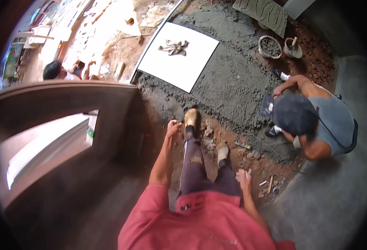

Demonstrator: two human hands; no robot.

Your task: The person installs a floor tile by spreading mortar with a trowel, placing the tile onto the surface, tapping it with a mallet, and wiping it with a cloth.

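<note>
My left hand (174,128) is held out beside my left shin with its fingers curled together; whatever may be in them is too small to make out. Low by my right thigh is my right hand (244,180), its fingers also bent in, and their contents, if any, cannot be seen. Ahead of my feet spreads rough wet grey mortar (233,83). On it lies a large white tile (179,58), bearing a pair of dirty gloves (174,47). A small spirit level (242,145) rests on the soil near my right foot.
A co-worker (316,121) crouches at right, holding a trowel (268,106) on the mortar. Behind stand two buckets (270,46) and a mortar-coated tile (262,14). A curved wall with an opening (66,91) bounds the left; another person (60,71) is beyond. A tape roll (276,190) lies at right.
</note>
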